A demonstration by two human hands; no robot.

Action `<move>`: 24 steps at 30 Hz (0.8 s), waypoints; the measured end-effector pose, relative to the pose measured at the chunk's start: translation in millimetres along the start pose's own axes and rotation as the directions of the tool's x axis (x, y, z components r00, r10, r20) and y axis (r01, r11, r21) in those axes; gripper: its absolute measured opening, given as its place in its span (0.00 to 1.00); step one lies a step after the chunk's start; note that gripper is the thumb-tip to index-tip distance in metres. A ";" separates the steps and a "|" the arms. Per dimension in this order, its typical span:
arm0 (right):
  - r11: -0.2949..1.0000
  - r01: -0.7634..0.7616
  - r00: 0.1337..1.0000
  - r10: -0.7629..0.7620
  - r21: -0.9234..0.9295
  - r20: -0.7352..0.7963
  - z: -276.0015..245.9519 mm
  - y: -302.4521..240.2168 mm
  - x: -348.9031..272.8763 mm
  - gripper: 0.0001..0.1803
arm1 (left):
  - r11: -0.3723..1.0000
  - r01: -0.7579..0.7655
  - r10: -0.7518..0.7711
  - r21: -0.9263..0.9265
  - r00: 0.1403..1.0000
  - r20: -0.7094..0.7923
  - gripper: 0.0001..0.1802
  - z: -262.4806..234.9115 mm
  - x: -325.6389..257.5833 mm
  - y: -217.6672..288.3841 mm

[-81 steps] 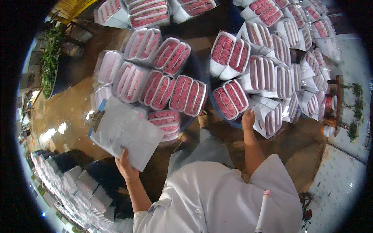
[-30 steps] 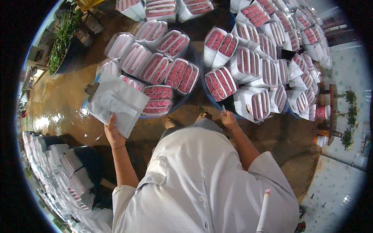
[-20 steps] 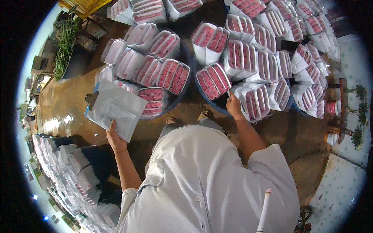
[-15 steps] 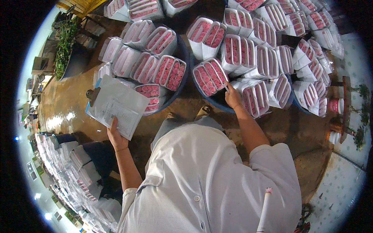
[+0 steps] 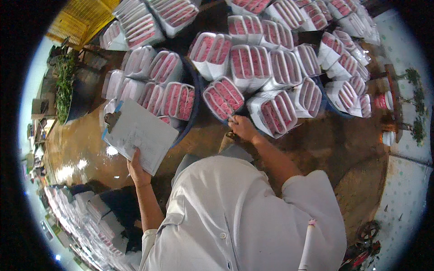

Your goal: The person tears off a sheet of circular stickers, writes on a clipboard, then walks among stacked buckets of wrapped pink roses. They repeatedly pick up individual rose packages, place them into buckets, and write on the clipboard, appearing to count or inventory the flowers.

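My left hand [image 5: 137,171] grips the lower edge of a clipboard [image 5: 139,134] with a white sheet of paper on it, held out over the left side. My right hand [image 5: 243,127] reaches forward with its fingers closed on a pen, its tip at a white-wrapped bundle of pink flowers [image 5: 223,97]. That bundle leans in a dark tub [image 5: 192,118] among several like bundles. What the pen tip touches I cannot make out.
Many more white-wrapped pink flower bundles [image 5: 280,110] fill tubs across the top and right. The floor [image 5: 86,149] is wet and brown. White stacked packs [image 5: 97,212] lie at the lower left. A green plant [image 5: 65,86] stands at the left, a pale tiled strip [image 5: 402,189] at the right.
My view has shifted over the tubs. My right hand has moved from bundle to bundle leftward along the front row. The clipboard stays in my left hand.
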State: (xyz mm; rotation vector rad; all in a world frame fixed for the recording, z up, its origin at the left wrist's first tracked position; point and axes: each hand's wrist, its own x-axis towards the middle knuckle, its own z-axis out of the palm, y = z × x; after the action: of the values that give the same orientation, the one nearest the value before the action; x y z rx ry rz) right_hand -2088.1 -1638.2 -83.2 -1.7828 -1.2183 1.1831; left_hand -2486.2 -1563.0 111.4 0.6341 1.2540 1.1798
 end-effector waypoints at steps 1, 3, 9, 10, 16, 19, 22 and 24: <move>0.992 0.120 0.985 -0.124 -0.041 -0.124 4.4 1.9 -11.9 0.17 | 1.000 0.023 -0.023 0.008 1.000 0.007 0.30 6.1 0.6 -1.5; 0.987 -0.067 0.992 0.082 0.146 -0.100 9.3 9.9 -35.7 0.16 | 0.999 0.051 -0.051 0.018 0.999 0.015 0.30 19.5 4.1 -4.5; 0.988 0.074 0.995 -0.082 -0.134 -0.053 9.7 31.5 -63.3 0.18 | 0.990 0.064 -0.075 0.123 0.993 0.088 0.27 40.6 1.4 -14.5; 0.991 -0.019 0.999 0.015 -0.130 -0.030 7.8 30.5 -61.6 0.18 | 0.984 0.093 -0.100 0.152 0.994 0.035 0.27 40.7 1.1 -15.5; 0.994 -0.105 0.987 0.109 0.040 -0.120 -11.1 9.7 -44.3 0.28 | 0.982 0.122 -0.130 0.142 0.990 0.046 0.28 32.8 13.3 -24.2; 0.943 -0.044 0.981 0.104 0.330 -0.165 -15.9 8.6 -41.3 0.22 | 0.983 0.161 -0.169 0.088 0.980 0.105 0.27 32.4 22.3 -31.8; 0.949 0.092 0.952 -0.172 -0.300 -0.252 -12.6 14.7 -47.2 0.13 | 0.975 0.198 -0.216 0.105 0.955 0.205 0.26 38.0 30.8 -37.0; 0.774 0.179 0.901 -0.377 -0.608 -0.215 -7.3 14.6 -58.3 0.10 | 0.969 0.209 -0.237 0.130 0.932 0.274 0.24 45.7 37.7 -39.1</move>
State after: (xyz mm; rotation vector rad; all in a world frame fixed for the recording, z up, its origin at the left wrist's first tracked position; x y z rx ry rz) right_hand -2085.4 -1698.2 -75.4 -2.0113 -1.6806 0.3200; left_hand -2434.8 -1531.2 74.4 0.6893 1.1069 0.8081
